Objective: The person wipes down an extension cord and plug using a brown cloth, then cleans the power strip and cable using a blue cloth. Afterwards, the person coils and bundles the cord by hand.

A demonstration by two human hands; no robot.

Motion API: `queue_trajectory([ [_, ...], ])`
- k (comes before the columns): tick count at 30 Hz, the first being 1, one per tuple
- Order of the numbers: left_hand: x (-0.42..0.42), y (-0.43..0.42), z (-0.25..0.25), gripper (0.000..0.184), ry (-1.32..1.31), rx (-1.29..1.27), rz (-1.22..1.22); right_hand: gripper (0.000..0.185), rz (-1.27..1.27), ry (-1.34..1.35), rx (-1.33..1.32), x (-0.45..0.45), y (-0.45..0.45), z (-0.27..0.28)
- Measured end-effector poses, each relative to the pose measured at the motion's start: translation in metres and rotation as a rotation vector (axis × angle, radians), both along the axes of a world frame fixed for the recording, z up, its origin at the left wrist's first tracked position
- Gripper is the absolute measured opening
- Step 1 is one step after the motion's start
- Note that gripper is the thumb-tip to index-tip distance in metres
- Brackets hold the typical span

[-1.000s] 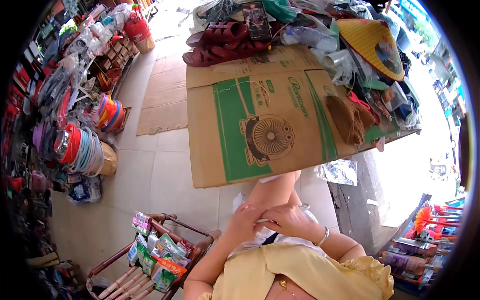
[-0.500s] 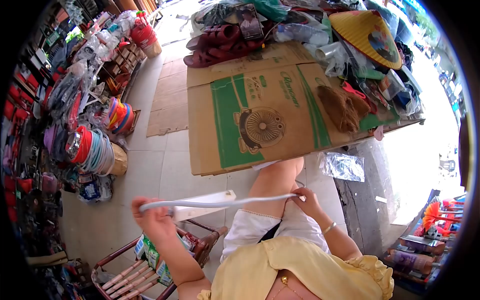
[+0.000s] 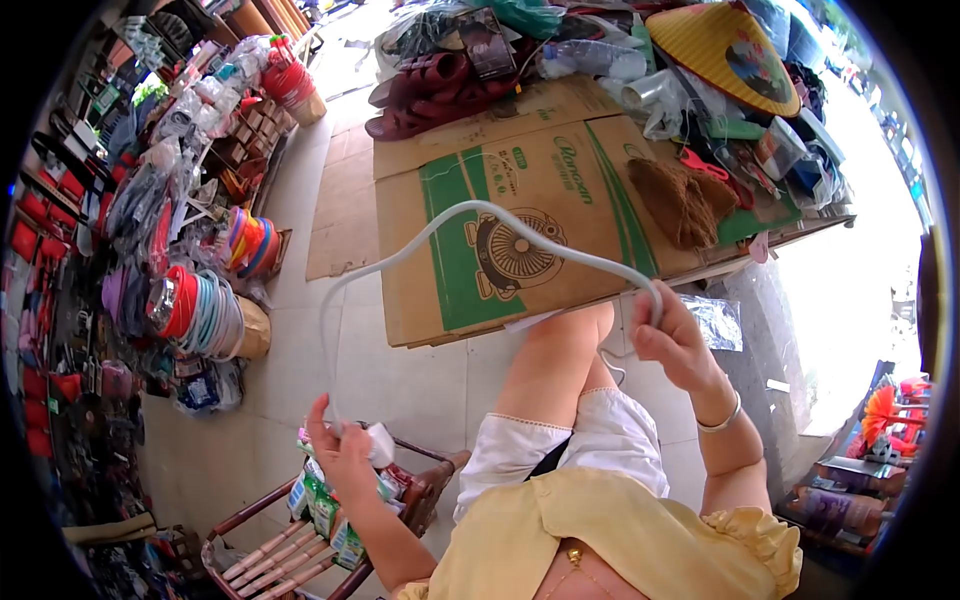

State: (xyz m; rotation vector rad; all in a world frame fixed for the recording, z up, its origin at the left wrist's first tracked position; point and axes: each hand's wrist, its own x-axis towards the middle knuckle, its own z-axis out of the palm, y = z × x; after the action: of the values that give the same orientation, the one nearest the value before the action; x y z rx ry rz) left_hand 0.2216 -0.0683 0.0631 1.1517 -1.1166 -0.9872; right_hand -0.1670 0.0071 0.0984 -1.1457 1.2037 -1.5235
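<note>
A grey-white cord (image 3: pixel 478 206) rises in an arch between my two hands, in front of the cardboard. My left hand (image 3: pixel 345 462), low over the bamboo chair, is closed round the cord's left end, with one finger sticking up. Beside that hand shows the end of a white bar (image 3: pixel 381 446), perhaps a power strip; most of it is hidden. To the right of my knees, my right hand (image 3: pixel 672 338) is closed on the cord's other side, thumb against fingers. A thinner loop of cord (image 3: pixel 618 366) hangs near my knee.
A table ahead bears a flattened fan carton (image 3: pixel 400 240), dark red sandals (image 3: pixel 430 90), a brown cloth (image 3: pixel 685 203) and a yellow conical hat (image 3: pixel 735 60). The bamboo chair (image 3: pixel 275 560) holds green packets. Shelved goods and coiled hoses (image 3: pixel 215 315) line the left.
The cord went from nearly straight and level to a high arch. My right hand moved up and right; my left moved lower and slightly right. The white bar turned to show its end.
</note>
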Motion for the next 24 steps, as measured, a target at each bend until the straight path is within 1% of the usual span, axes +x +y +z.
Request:
queue_trajectory([
  [2, -0.018, 0.007, 0.007, 0.049, 0.294, 0.073, -0.190, 0.020, 0.315, -0.122, -0.038, 0.020, -0.006, 0.037],
  [3, -0.023, 0.010, 0.005, 0.052, 0.396, 0.078, -0.292, 0.021, 0.383, -0.197, 0.006, 0.030, -0.011, 0.050],
  [4, -0.026, 0.012, 0.002, 0.052, 0.395, 0.077, -0.294, 0.022, 0.451, -0.272, 0.048, 0.042, -0.016, 0.062],
  [6, -0.032, 0.015, -0.007, 0.047, 0.726, 0.189, -0.547, 0.021, 0.571, -0.384, 0.045, 0.069, -0.028, 0.079],
  [7, -0.039, 0.020, -0.010, 0.034, 0.802, 0.242, -0.543, 0.021, 0.631, -0.518, -0.013, 0.084, -0.034, 0.081],
  [8, -0.049, 0.025, -0.009, 0.034, 0.796, 0.243, -0.551, 0.020, 0.688, -0.654, -0.073, 0.098, -0.040, 0.083],
  [10, -0.075, 0.034, 0.004, 0.021, 0.389, 0.319, -0.621, 0.020, 0.673, -0.667, -0.063, 0.122, -0.048, 0.096],
  [11, -0.083, 0.038, -0.004, 0.016, 0.375, 0.315, -0.670, 0.019, 0.667, -0.781, -0.052, 0.137, -0.052, 0.095],
  [12, -0.090, 0.040, -0.012, 0.011, 0.362, 0.311, -0.718, 0.019, 0.687, -0.834, -0.109, 0.149, -0.059, 0.089],
  [13, -0.100, 0.041, -0.003, 0.005, 0.435, 0.450, -0.744, 0.020, 0.697, -0.832, -0.098, 0.155, -0.066, 0.084],
  [14, -0.101, 0.042, -0.006, 0.005, 0.431, 0.453, -0.747, 0.021, 0.707, -0.831, -0.087, 0.158, -0.071, 0.079],
  [15, -0.101, 0.042, -0.011, 0.005, 0.397, 0.354, -0.844, 0.021, 0.703, -0.835, -0.088, 0.157, -0.075, 0.072],
  [16, -0.101, 0.042, -0.014, 0.006, 0.364, 0.254, -0.938, 0.025, 0.643, -0.663, -0.102, 0.155, -0.080, 0.065],
  [17, -0.100, 0.041, -0.015, 0.007, 0.410, 0.278, -0.928, 0.029, 0.584, -0.489, -0.112, 0.153, -0.083, 0.059],
  [18, -0.098, 0.040, -0.016, 0.007, 0.414, 0.278, -0.924, 0.029, 0.588, -0.487, -0.108, 0.147, -0.081, 0.051],
  [20, -0.096, 0.035, -0.018, 0.008, 0.390, 0.205, -1.104, 0.034, 0.590, -0.397, 0.009, 0.132, -0.071, 0.034],
  [22, -0.107, 0.041, 0.001, 0.011, 0.424, 0.202, -1.126, 0.036, 0.576, -0.449, 0.037, 0.130, -0.068, 0.029],
  [24, -0.114, 0.044, 0.015, 0.016, 0.472, 0.407, -1.123, 0.035, 0.456, -0.274, -0.078, 0.128, -0.070, 0.037],
])
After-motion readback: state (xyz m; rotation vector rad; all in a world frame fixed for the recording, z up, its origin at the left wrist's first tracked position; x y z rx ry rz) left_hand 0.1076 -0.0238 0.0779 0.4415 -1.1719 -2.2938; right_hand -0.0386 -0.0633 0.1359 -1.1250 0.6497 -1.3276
